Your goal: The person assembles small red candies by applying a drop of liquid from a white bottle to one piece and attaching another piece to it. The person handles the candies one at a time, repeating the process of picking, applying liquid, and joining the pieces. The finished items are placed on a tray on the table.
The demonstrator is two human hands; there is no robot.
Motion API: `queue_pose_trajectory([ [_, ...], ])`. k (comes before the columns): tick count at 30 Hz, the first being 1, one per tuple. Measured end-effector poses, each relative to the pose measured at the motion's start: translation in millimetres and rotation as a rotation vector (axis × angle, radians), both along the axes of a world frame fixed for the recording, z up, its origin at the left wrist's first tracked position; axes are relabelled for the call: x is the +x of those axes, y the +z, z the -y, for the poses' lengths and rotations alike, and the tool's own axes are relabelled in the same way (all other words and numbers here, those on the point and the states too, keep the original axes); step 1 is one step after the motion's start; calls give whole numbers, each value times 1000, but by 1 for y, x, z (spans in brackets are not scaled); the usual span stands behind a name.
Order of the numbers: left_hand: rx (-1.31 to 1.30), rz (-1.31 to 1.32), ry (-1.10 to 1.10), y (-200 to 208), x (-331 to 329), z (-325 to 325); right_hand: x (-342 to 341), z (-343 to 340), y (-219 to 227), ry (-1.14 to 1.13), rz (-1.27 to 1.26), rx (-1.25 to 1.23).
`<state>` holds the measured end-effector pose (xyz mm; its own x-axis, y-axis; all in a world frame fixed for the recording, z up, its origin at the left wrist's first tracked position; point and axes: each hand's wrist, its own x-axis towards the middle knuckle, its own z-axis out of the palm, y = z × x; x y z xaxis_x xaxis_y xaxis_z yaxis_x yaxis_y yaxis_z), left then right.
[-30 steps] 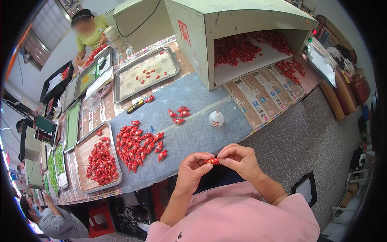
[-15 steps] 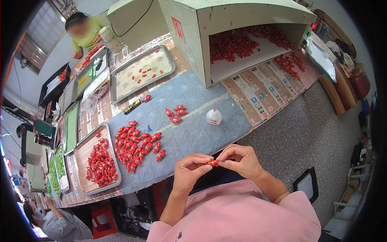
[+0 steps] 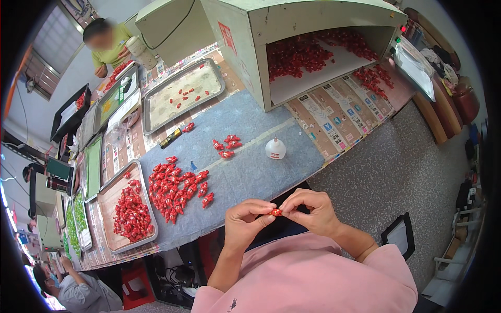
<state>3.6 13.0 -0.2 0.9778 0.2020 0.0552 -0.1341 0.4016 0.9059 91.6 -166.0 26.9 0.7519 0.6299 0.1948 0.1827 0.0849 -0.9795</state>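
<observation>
Left hand (image 3: pixel 248 215): in the head view, its grip was closed on a small red figurine (image 3: pixel 275 212), the left end pinched between thumb and forefinger; I took this for the steadying side.
Right hand (image 3: pixel 309 211): its thumb and forefinger met on the right end of the same piece, a grip of fingertips only, perhaps because so little of it was free; what lay under those fingers I couldn't tell.
Held piece: it was up between both hands, off the desk (image 3: pixel 326 130) and just in front of the pink shirt (image 3: pixel 302 276), probably so close to give a clear look at so small a thing.
Blue cloth (image 3: pixel 250 175): it lay along the near edge, likely as a soft bed for glossy surfaces.
Loose heap (image 3: pixel 175 193): similar red pieces sat on the cloth to the left, just beside a metal tray (image 3: pixel 107 208) bearing another pile (image 3: pixel 133 214), both seemingly put there for easy reach.
Group of four (image 3: pixel 233 144): these rested apart from the heap, maybe to avoid mixing.
White bottle (image 3: pixel 275 150): it stood upright, nozzle up, near the cloth's right side, presumably handy for the right arm.
Metal cabinet (image 3: pixel 237 62): its open front showed many more red pieces (image 3: pixel 297 57) inside.
</observation>
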Motion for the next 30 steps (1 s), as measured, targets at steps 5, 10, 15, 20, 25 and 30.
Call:
queue_pose_trajectory([
  [5,28,-14,33,3,-1,2,-1,0,1,-12,58,-8],
  [10,0,-14,38,3,-1,3,-3,-1,3,-24,108,-11],
  [15,-17,28,-13,4,-1,1,-2,-2,2,-30,127,22],
  [20,-65,34,-42,7,0,1,-2,-3,4,-34,125,-7],
  [25,-85,25,-59,11,0,1,-3,-2,5,-45,128,-33],
  [30,36,44,-12,11,0,2,-2,-1,5,-53,209,-52],
])
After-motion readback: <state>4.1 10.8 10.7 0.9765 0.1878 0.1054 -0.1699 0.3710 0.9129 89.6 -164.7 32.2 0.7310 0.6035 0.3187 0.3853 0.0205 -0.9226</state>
